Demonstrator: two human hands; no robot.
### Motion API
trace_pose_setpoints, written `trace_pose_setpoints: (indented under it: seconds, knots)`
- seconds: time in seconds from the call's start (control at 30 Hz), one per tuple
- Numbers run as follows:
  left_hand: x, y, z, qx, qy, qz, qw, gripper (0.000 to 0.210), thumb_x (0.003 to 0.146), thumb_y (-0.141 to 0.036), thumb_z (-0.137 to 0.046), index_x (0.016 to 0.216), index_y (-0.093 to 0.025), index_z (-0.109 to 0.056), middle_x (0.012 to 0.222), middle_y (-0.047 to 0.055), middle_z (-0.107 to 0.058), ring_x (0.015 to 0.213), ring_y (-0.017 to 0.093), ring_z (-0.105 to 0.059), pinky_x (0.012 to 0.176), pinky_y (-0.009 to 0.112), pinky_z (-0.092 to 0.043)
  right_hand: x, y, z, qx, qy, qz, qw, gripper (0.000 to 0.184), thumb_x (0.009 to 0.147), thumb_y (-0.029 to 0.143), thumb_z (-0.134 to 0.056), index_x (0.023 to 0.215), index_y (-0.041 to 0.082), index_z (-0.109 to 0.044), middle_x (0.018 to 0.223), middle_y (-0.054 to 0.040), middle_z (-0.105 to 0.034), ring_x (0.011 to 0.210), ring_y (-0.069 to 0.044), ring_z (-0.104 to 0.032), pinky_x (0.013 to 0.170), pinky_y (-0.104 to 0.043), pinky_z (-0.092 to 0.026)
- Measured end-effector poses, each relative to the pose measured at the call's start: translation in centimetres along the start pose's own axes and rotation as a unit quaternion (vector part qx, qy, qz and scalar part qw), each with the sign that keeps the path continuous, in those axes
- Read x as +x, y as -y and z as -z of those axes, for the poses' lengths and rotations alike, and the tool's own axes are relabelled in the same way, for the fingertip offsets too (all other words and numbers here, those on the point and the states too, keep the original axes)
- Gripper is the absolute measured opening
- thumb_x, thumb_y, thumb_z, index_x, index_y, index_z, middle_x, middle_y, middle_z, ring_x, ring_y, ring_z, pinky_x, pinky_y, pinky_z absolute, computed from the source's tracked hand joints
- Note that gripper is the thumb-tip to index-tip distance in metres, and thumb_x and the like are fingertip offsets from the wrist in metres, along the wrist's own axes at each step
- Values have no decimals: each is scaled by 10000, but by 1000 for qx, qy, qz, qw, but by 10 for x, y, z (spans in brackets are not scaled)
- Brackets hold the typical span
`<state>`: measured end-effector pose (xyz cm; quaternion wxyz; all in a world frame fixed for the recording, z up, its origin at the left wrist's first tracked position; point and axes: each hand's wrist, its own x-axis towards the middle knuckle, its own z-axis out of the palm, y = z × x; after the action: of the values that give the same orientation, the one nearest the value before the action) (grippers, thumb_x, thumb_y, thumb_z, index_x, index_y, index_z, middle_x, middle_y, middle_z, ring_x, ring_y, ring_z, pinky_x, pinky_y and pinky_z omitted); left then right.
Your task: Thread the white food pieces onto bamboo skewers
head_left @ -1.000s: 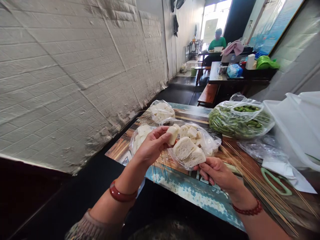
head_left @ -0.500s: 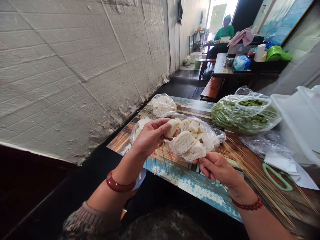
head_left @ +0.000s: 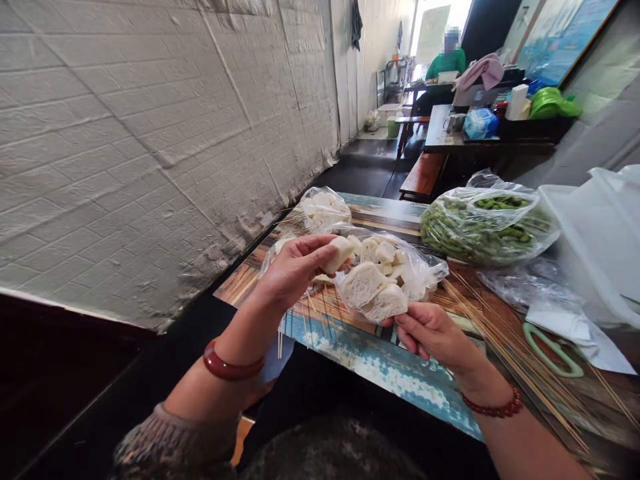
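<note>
Between the fingers and thumb of my left hand (head_left: 300,263) is a small pale piece of steamed bun (head_left: 338,255). My right hand (head_left: 430,333) pinches the lower right edge of a larger steamed bun (head_left: 369,290), split into two lobes with a porous white face. Just behind them, a clear plastic bag (head_left: 425,267) holds several cut bun pieces (head_left: 385,253). A second bag of white pieces (head_left: 325,210) sits farther back. Thin wooden skewers (head_left: 320,313) poke out below my left hand, over the table edge.
Loose skewers (head_left: 505,353) lie at the right of the table (head_left: 395,383), beside green-handled scissors (head_left: 553,350). Behind them are a bag of green pods (head_left: 480,227) and white plastic bins (head_left: 590,240). A person in green (head_left: 447,63) sits at a far table.
My left hand has shifted very slightly left with its piece of bun. My right hand keeps its hold on the larger bun; the view has moved slightly.
</note>
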<state>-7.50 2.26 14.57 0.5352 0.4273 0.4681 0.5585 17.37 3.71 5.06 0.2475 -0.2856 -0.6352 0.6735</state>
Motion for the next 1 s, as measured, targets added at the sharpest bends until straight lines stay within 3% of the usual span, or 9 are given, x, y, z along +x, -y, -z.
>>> trace_pose_setpoints:
  seconds: [0.47, 1.0]
  knots:
    - [-4, -2, 4, 101, 50, -7, 994, 292, 759, -361, -778, 962, -152, -782, 790, 67, -752, 662, 138, -644, 619, 234, -489, 1, -3, -2, -35, -19, 6, 999, 551, 884, 676, -526, 848, 151, -690, 430, 67, -495, 304, -47, -339, 342, -181, -247]
    - [-2, 2, 4, 57, 87, 9, 995, 264, 727, -312, -801, 949, -169, -798, 802, 68, -766, 640, 116, -634, 598, 215, -485, 3, -14, -4, -47, -20, 2, 999, 528, 907, 662, -504, 879, 161, -667, 443, 64, -509, 309, -63, -333, 337, -190, -232]
